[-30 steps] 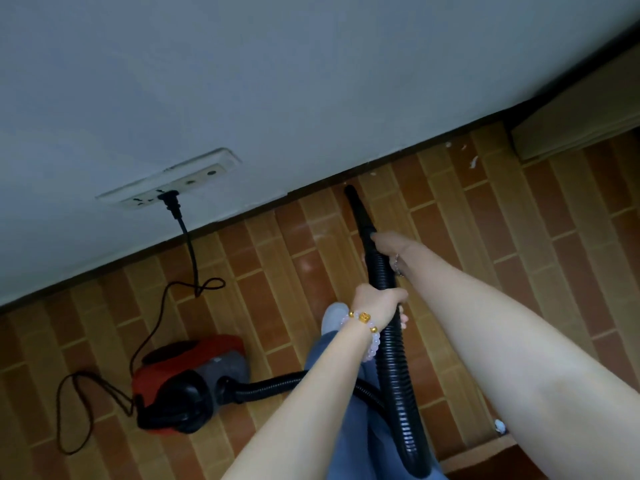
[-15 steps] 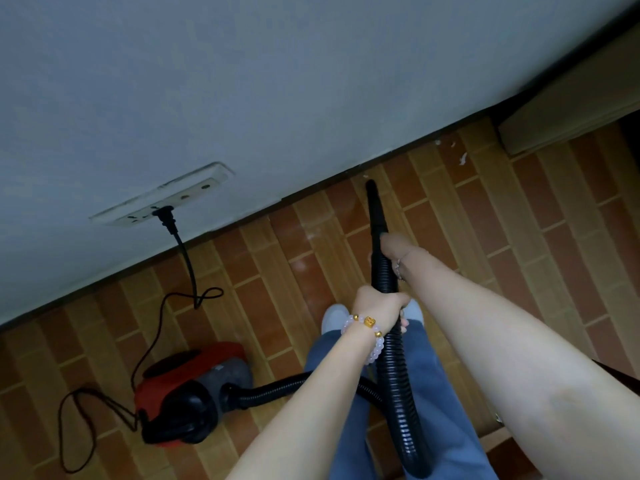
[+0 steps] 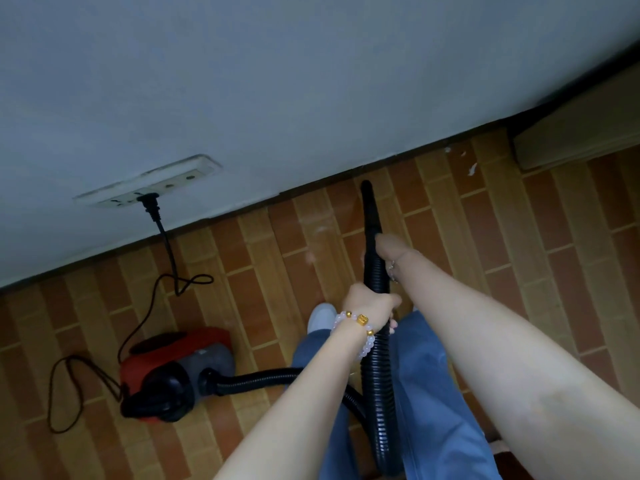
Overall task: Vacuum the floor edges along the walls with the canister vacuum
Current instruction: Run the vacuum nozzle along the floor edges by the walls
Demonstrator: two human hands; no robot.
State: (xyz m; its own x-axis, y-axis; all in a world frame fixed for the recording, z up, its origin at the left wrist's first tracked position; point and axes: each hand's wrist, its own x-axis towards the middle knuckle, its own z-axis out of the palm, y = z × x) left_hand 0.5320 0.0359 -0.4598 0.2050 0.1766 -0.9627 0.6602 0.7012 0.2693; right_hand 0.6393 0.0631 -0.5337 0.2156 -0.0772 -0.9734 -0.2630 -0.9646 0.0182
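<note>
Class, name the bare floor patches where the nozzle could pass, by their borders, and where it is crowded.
Free: the floor strip along the wall between the power cord and the nozzle; the floor right of the nozzle, beside the wooden box. Crowded: around the canister, with looped cord and hose; scraps by the wall.

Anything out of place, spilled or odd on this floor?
Small white scraps lie on the floor by the wall, right of the nozzle of the hose, not yet vacuumed. The power cord sprawls in loose loops left of the canister vacuum, a possible snag. Nothing looks damaged.
</note>
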